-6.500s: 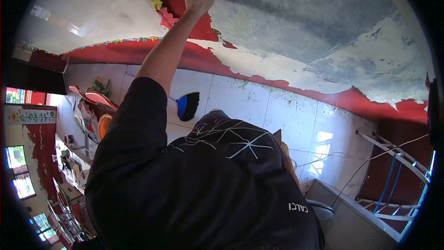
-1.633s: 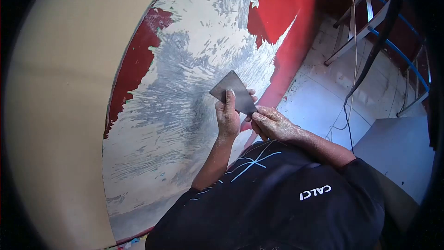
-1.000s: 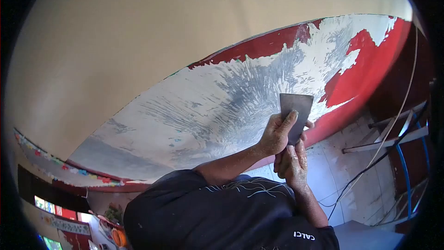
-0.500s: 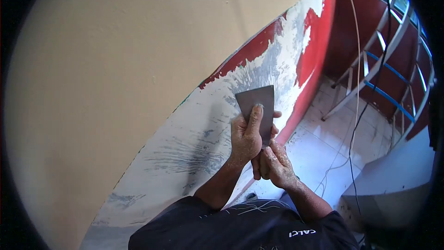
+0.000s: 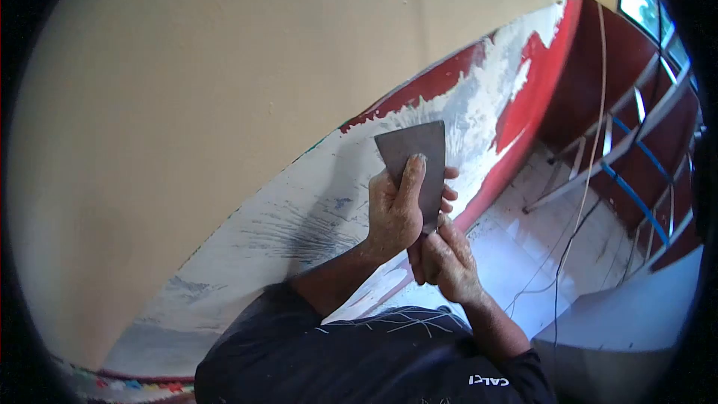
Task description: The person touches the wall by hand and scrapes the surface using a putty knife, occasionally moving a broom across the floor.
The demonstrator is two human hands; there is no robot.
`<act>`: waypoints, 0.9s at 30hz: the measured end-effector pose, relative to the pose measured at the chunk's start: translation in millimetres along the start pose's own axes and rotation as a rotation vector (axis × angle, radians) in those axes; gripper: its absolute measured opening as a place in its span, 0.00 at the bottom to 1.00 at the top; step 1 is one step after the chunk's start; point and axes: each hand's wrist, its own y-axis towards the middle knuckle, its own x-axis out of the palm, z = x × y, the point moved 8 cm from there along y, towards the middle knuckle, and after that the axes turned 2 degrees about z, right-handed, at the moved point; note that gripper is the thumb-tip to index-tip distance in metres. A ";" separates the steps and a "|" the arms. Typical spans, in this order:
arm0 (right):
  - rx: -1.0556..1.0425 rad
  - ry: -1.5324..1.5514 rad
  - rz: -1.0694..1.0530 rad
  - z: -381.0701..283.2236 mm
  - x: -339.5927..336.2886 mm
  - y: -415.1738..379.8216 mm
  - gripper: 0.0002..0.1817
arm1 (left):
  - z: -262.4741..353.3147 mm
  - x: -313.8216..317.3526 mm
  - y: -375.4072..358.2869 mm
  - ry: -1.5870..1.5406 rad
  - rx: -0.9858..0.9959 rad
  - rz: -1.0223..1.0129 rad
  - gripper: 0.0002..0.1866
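My left hand (image 5: 396, 209) is closed round a flat grey metal blade (image 5: 419, 153), its thumb on the front face and fingertips showing past the right edge. The blade is wide at the top and narrows downward. My right hand (image 5: 451, 258) is closed at the blade's lower end, its fingers round what looks like the handle, mostly hidden. Pale residue speckles both hands. Behind the blade, the lower wall (image 5: 314, 217) has white and grey patches over red paint.
Beige upper wall (image 5: 194, 105) on the left. A metal ladder (image 5: 636, 138) with blue rungs leans at the right. Cables (image 5: 602, 90) hang down over the tiled floor (image 5: 516, 247). A curved white surface (image 5: 636, 307) stands at lower right. Colourful scraps (image 5: 134, 385) lie at lower left.
The view has shifted, so the wall and ladder appear farther right and slightly lower. Both hands still hold the blade, which sits slightly higher in view.
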 end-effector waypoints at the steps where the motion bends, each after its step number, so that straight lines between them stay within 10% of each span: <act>1: -0.050 -0.082 -0.051 -1.1 2.2 0.4 0.18 | 1.5 -3.5 -0.6 -0.008 0.002 0.022 0.21; 27: 0.156 0.120 -0.050 32.4 9.3 28.1 0.38 | 6.8 -30.7 10.1 -0.029 0.017 0.116 0.20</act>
